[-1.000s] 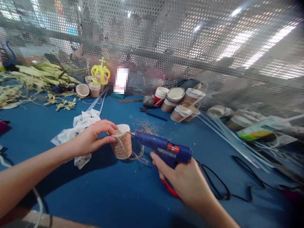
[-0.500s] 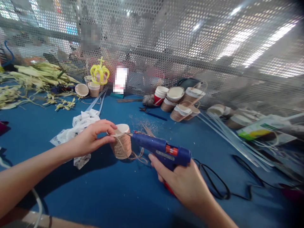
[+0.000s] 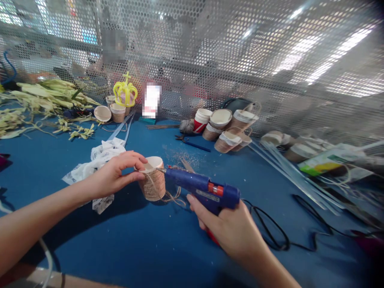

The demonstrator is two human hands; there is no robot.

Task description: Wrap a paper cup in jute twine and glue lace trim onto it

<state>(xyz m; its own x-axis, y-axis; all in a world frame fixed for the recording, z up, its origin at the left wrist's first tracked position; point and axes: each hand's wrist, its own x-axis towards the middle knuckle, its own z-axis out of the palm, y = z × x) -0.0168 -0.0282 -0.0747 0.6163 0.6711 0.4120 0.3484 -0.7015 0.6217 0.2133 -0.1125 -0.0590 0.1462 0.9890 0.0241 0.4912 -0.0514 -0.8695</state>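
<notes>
Pinching the cup [image 3: 154,188] with my left hand [image 3: 123,171], I hold the glue gun [image 3: 188,178] at its three o'clock in my right hand [image 3: 228,225]; a slip could cause burns.

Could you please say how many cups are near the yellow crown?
4: a tipped cup leftmost, an upright cup to its right, a rear cup behind that, and a partly hidden cup just below the yellow crown. More may be hidden.

One held glue gun [image 3: 192,183], one crown [image 3: 126,98], one yarn ball [image 3: 187,126]
</notes>
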